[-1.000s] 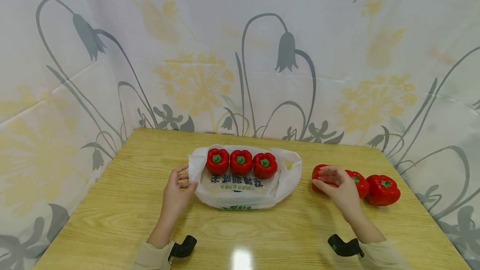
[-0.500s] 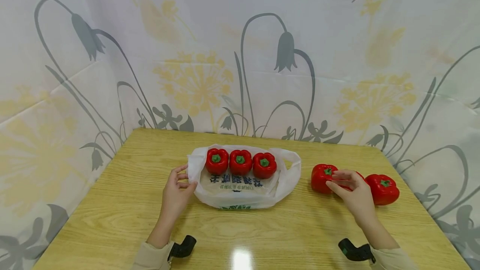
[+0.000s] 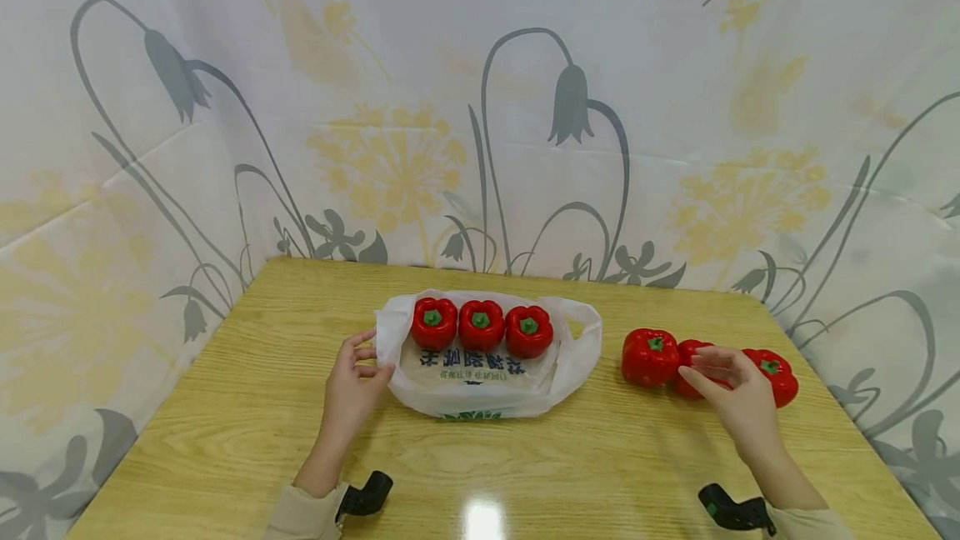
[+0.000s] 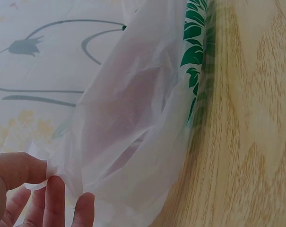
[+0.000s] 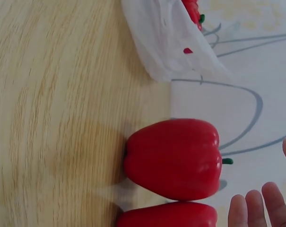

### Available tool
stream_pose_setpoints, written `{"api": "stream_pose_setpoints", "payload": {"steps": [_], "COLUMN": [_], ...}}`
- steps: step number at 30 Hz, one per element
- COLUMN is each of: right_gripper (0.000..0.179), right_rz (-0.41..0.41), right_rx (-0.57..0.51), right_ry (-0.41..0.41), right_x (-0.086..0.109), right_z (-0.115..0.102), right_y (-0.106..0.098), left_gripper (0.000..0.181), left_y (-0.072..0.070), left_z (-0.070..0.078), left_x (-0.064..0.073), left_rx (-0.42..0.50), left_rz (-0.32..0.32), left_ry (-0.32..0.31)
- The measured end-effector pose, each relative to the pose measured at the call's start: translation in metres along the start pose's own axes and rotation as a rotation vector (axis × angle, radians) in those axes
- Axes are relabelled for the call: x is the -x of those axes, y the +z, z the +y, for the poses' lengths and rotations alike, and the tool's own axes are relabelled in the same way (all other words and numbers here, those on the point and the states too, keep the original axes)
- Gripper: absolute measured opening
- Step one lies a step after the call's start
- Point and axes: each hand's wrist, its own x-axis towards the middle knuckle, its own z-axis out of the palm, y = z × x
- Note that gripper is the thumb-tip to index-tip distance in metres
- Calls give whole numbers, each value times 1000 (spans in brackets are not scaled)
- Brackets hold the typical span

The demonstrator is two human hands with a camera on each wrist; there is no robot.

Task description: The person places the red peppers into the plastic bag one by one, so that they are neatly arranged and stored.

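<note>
A white plastic bag (image 3: 480,398) with dark print lies spread on the table, its mouth toward me. Inside it, three red bell peppers (image 3: 482,325) stand in a row, green stems up. My left hand (image 3: 356,386) pinches the bag's left edge; in the left wrist view the thin film (image 4: 62,165) passes between thumb and fingers. To the right of the bag, three more red bell peppers (image 3: 649,357) stand side by side. My right hand (image 3: 742,402) is above the middle and right ones, partly hiding them. In the right wrist view its fingers (image 5: 256,208) are extended and hold nothing.
The wooden table (image 3: 487,465) ends at a floral curtain (image 3: 450,148) behind and at both sides. A loose bag handle (image 3: 581,336) sticks out toward the right-hand peppers. Black camera mounts (image 3: 367,494) sit on both wrists.
My right hand has moved right, from the leftmost loose pepper to over the middle and right ones, uncovering the leftmost. The left hand, the bag and the peppers have stayed put.
</note>
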Motion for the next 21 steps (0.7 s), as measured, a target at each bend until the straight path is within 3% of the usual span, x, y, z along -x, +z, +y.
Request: {"api": "stream_pose_setpoints", "payload": {"steps": [4, 12, 17, 21], "right_gripper": [39, 36, 32, 35], "right_rz": [17, 26, 58, 75], "right_rx": [27, -28, -60, -2], "right_ry": [0, -5, -7, 14], "right_x": [-2, -3, -15, -27], "right_z": [6, 12, 50, 86], "right_y": [-6, -17, -26, -35], "left_gripper": [53, 52, 52, 52], "left_y": [0, 0, 0, 0], "left_z": [0, 1, 0, 0], "left_x": [0, 1, 0, 0], "left_rx": [-2, 9, 12, 11], "left_rz": [0, 0, -2, -1], "left_ry": [5, 6, 4, 4]}}
